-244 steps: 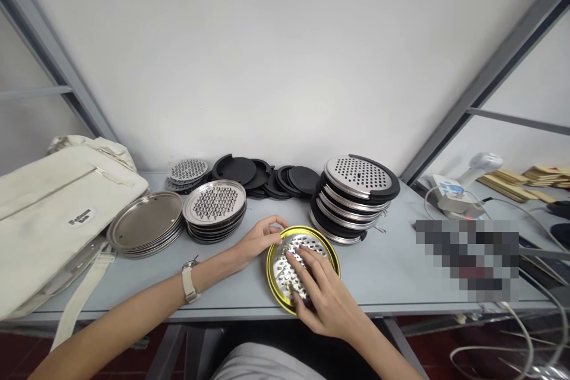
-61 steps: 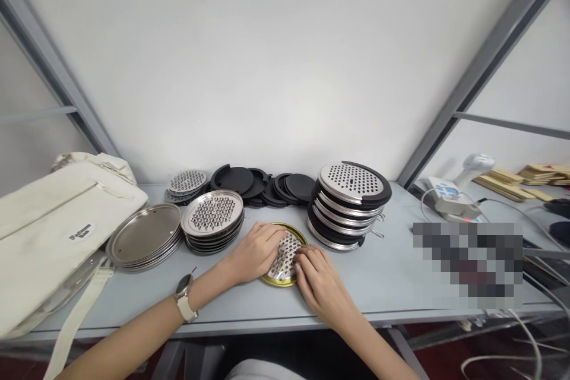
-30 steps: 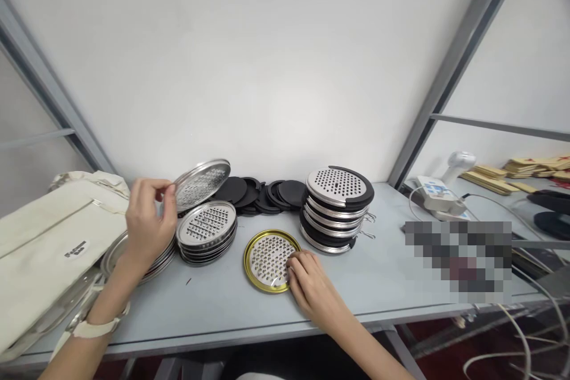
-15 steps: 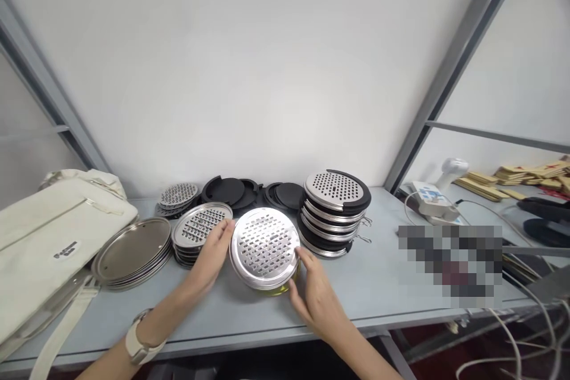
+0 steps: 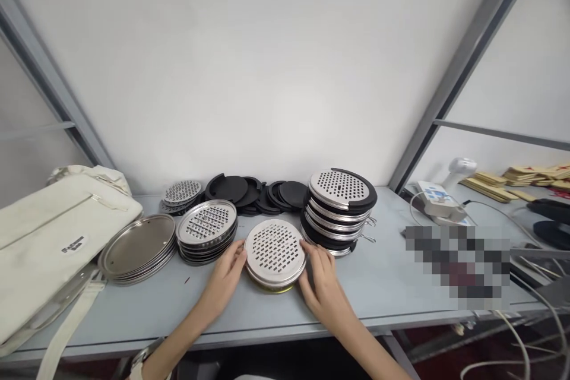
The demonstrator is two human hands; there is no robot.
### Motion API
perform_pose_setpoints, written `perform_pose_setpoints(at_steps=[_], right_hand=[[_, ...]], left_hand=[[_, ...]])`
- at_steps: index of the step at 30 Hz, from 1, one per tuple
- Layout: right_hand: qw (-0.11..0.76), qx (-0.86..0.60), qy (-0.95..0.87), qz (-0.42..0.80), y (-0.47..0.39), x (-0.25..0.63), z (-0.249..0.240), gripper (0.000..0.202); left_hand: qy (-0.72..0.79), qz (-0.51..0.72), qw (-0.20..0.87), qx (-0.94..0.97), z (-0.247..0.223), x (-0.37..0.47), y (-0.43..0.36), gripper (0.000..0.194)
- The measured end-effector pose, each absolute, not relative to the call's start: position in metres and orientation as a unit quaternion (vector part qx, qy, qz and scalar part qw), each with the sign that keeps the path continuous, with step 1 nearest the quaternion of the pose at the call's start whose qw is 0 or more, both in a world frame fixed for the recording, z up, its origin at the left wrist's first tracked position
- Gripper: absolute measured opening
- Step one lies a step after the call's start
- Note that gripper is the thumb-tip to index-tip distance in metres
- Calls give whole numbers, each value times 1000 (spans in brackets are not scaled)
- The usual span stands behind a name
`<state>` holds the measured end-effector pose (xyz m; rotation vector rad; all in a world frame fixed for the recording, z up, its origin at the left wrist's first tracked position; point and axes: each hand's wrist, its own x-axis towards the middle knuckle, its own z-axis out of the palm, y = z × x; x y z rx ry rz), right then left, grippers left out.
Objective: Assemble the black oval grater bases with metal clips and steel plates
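A round metal grater plate, full of slots, lies level in front of me over something with a yellow-green rim. My left hand has its fingertips and thumb closed on the plate's left edge. From the right side, my right hand grips the opposite edge, thumb low and fingers near the top. Left of these is a stack of similar grater plates. To the right stands a taller stack of grater plates with black rims and wire clips.
Plain metal discs are stacked beside a cream bag at left. Small grater discs and black rings and discs sit along the wall. A white device and wooden pieces lie at right.
The grater plate has gone from tilted towards me to lying level, lower down. My left hand has moved from its upper left edge down to its left side.
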<state>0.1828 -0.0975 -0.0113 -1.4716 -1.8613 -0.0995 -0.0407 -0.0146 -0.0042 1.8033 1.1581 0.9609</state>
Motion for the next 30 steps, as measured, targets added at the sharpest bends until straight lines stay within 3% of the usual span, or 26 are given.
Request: perform_pose_setpoints(at_steps=[3,6,15,30], right_hand=[[346,-589,-728,-54,-96,181,-13,41],[324,-605,-724,-71,-96,179,-15,38],[330,-606,-719,-76,-96,179,-18,27],[318,-543,-774,-63,-95,180,-16,30]], left_hand=[[472,372,237,763,-11,-43,-20,34],[466,346,167,797,-16,-43,-25,32],[419,345,190,818,-15,-46,-26,33],[323,271,174,890,-4,-47,-31,40]])
